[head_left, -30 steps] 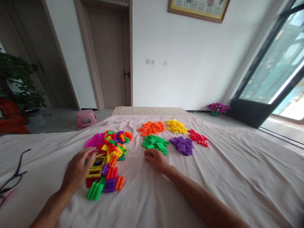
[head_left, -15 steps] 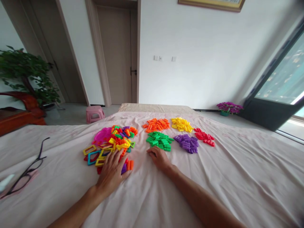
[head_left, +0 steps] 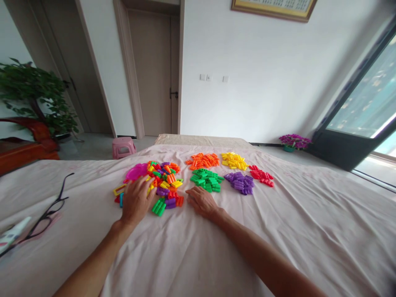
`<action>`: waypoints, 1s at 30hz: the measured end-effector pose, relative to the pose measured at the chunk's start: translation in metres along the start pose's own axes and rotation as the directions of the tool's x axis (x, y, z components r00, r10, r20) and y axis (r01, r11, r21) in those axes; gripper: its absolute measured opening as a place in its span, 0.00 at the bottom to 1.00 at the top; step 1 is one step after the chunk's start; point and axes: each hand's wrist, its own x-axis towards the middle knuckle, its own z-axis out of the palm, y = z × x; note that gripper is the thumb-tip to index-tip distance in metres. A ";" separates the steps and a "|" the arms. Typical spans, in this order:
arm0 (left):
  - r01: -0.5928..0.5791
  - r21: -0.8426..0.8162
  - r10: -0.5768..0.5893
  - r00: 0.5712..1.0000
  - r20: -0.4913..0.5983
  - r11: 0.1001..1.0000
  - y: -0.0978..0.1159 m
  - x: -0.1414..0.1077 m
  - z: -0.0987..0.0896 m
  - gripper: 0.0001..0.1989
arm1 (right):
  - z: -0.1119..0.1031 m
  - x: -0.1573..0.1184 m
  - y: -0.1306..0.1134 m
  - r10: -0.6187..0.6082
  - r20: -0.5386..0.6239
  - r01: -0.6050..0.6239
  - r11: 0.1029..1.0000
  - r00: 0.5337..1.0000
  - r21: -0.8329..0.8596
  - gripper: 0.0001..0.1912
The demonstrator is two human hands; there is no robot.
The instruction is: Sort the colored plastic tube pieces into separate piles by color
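My left hand [head_left: 137,200] lies with its fingers stretched out over the left side of a mixed pile of colourful plastic building blocks [head_left: 163,175], partly hiding frame-shaped tiles [head_left: 119,190] and a magenta piece [head_left: 136,172]. A green block [head_left: 159,207] and a purple block [head_left: 170,203] sit at the pile's near edge. My right hand [head_left: 201,201] rests on the cloth between that pile and the green blocks [head_left: 206,180]; its fingers are loosely bent and nothing shows in them. Orange blocks [head_left: 202,161], yellow blocks [head_left: 234,161], purple blocks [head_left: 239,182] and red blocks [head_left: 261,175] form separate heaps.
A pale, wrinkled cloth [head_left: 173,255] covers the surface. Black-framed glasses [head_left: 46,218] and a white object [head_left: 15,233] lie at the left. Beyond are a pink stool [head_left: 123,147], a leafy plant [head_left: 40,95] and purple flowers [head_left: 295,141].
My left hand has shifted left and slightly up, uncovering a green block and other blocks at the pile's near side. My right hand has moved slightly, its fingers less tightly curled.
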 end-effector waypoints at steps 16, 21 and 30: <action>0.455 0.067 -0.459 0.866 0.198 0.888 -0.082 -0.020 0.030 0.26 | -0.002 0.002 -0.002 -0.065 0.112 0.072 0.996 0.992 -0.060 0.24; 0.462 0.064 -0.465 0.862 0.201 0.885 -0.086 -0.021 0.033 0.25 | 0.001 0.005 -0.005 0.010 0.100 -0.002 0.996 0.995 -0.085 0.25; 0.464 0.047 -0.461 0.856 0.235 0.885 -0.094 -0.018 0.041 0.26 | 0.008 0.011 -0.016 0.033 0.044 -0.032 0.999 0.999 -0.014 0.20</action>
